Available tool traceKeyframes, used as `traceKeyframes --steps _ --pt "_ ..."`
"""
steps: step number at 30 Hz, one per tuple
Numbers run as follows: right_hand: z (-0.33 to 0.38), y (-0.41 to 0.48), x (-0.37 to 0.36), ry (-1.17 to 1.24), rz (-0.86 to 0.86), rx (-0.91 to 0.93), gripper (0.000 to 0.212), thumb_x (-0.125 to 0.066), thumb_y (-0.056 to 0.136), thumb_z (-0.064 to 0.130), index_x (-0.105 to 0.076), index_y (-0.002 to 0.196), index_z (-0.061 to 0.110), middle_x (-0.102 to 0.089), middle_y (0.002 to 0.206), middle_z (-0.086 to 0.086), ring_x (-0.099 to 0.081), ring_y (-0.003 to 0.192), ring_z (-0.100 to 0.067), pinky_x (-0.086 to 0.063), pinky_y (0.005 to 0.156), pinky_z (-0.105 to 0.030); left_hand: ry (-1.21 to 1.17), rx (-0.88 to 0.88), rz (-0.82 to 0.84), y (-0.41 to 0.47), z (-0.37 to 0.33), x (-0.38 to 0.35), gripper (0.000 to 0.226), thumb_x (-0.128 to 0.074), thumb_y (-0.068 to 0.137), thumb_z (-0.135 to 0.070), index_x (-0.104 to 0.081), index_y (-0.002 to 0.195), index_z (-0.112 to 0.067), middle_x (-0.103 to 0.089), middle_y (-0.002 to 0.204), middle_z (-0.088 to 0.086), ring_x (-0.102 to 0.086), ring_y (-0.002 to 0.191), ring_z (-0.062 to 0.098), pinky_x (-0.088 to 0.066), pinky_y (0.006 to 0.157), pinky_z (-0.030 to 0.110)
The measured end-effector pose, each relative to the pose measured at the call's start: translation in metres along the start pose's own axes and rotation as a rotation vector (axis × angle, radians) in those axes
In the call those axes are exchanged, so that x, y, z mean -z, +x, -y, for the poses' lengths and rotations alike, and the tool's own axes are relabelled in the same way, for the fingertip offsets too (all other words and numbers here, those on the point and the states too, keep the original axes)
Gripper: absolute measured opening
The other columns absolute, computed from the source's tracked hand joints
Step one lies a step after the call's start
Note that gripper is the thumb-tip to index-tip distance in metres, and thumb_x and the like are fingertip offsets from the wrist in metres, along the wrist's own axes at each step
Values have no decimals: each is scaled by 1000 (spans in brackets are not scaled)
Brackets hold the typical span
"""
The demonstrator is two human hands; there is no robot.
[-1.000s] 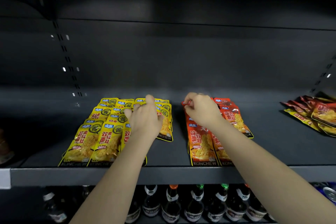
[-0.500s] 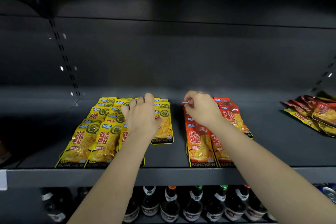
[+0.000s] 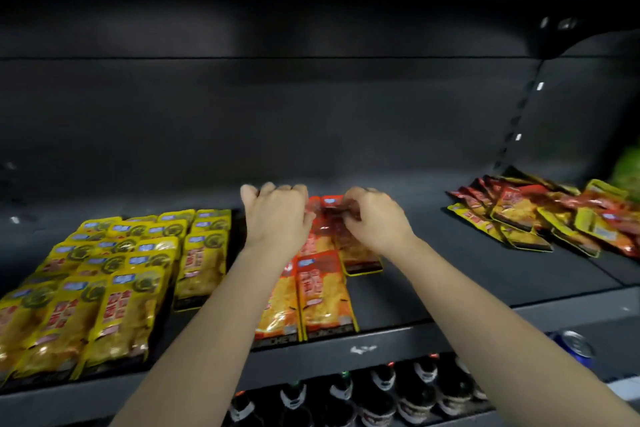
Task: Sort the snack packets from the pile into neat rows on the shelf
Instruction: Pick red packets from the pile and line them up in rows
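At the back of the red rows [image 3: 322, 291] on the shelf [image 3: 450, 291], both hands are working one packet: the right hand [image 3: 375, 218] is pinching the top edge of a red packet [image 3: 329, 206], apparently squaring it with the row, while the left hand [image 3: 277, 215] is curling beside it, its grip hidden. The yellow rows [image 3: 114, 274] are lying finished to the left; the unsorted pile [image 3: 540, 215] is waiting well apart, at right.
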State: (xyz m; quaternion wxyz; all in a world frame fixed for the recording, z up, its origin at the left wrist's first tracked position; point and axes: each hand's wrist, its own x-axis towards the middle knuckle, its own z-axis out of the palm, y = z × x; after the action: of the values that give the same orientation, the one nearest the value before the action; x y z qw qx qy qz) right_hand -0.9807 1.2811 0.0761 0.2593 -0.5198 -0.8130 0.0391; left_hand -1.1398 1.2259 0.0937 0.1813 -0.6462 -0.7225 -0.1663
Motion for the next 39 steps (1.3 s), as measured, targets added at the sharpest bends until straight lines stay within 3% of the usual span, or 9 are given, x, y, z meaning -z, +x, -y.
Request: traceKeyframes --steps 8,15,25,30,35,39 --pt "-120 -12 49 -44 -34 -40 23 -59 85 19 -62 108 15 -63 110 -10 -59 101 -32 -52 81 -38 -59 -133 51 33 -127 -19 27 -54 90 -46 -59 106 -25 -66 108 -4 -53 107 23 -25 89 40" --pt "-208 -18 79 -24 -116 -78 17 -60 83 17 -63 99 16 -64 96 -7 -58 94 -28 -47 71 -34 -94 -158 69 53 -209 -36 27 -55 91 -43 -55 112 -25 -64 108 -4 -54 103 22 -26 89 39" --pt "-264 -20 96 -6 -146 -72 18 -60 84 18 -64 101 18 -64 99 -4 -59 94 -25 -52 73 -36 -122 -125 118 76 -276 -48 24 -55 90 -38 -57 110 -25 -64 104 -3 -56 101 23 -26 89 39" --pt "-270 -7 101 10 -171 -39 18 -60 84 14 -64 101 14 -61 94 -4 -56 91 -25 -45 68 -30 -232 -104 53 71 -285 -61 33 -54 92 -42 -51 122 -29 -60 114 -4 -56 108 22 -28 89 39" --pt "-271 -1 91 53 -241 -5 15 -59 84 14 -62 99 14 -60 92 -2 -54 91 -24 -46 72 -32 -176 -117 270 67 -281 -73 59 -45 91 -60 -34 139 -27 -58 125 3 -47 119 27 -28 92 42" --pt "-276 0 88 87 -260 2 16 -60 84 13 -63 100 13 -61 90 -1 -53 90 -22 -43 72 -29 -170 -147 436 67 -285 -78 75 -51 80 -72 -36 138 -26 -54 130 5 -44 123 29 -29 94 43"
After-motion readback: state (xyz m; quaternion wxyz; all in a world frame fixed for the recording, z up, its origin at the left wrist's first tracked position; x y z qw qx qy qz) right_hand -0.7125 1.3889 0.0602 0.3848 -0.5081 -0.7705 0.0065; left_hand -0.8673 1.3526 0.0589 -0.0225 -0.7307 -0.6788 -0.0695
